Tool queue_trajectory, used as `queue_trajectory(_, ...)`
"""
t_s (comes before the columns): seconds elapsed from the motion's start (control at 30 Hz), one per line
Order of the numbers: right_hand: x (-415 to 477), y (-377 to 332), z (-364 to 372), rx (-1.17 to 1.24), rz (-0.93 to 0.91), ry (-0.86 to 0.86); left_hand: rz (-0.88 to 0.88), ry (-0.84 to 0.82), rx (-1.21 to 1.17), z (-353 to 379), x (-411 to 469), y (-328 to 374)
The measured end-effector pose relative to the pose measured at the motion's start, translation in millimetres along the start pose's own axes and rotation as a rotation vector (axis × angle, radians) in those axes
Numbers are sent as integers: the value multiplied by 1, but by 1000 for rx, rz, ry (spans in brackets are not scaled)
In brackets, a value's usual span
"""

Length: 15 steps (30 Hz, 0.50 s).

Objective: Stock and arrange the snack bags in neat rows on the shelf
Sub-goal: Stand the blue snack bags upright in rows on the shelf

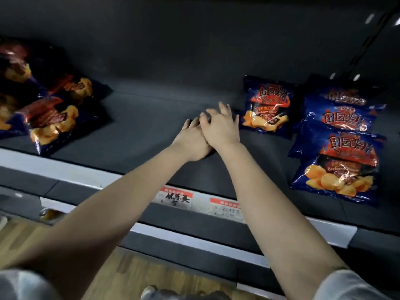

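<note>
Blue chip bags with red and orange print lie on a dark shelf. One bag lies flat just right of my hands. Further right, a front bag overlaps two more bags in a row running to the back. Several similar bags lie piled at the left end. My left hand rests palm down on the bare shelf. My right hand lies partly over it, fingers spread and empty, about a hand's width from the single bag.
Two price labels sit on the shelf's front rail. A lower shelf edge runs beneath, above a wooden floor. A slotted upright stands at the back right.
</note>
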State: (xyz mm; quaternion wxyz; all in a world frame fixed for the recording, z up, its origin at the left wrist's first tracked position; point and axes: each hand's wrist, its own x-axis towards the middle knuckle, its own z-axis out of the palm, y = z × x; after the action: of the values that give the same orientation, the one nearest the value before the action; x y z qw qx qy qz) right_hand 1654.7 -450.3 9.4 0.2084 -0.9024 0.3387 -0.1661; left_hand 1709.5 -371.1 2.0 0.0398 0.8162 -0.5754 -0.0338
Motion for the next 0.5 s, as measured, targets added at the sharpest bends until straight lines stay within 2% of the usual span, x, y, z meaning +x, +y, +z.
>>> queue_trajectory(0.13,-3,0,-3,4,-19,12,-17,3,-50,2,1,-3)
queue_trajectory(0.23,0,-7,-11,-16,-40,-39,4,-2,-57,-4,-2,-6)
queue_trajectory(0.33,9,-22,-17,-22,-83,-62,-27,83,-158,-11,-12,-23)
queue_trajectory(0.5,20,-76,0,23,-156,-105,-143,223,-93,-26,-52,-88)
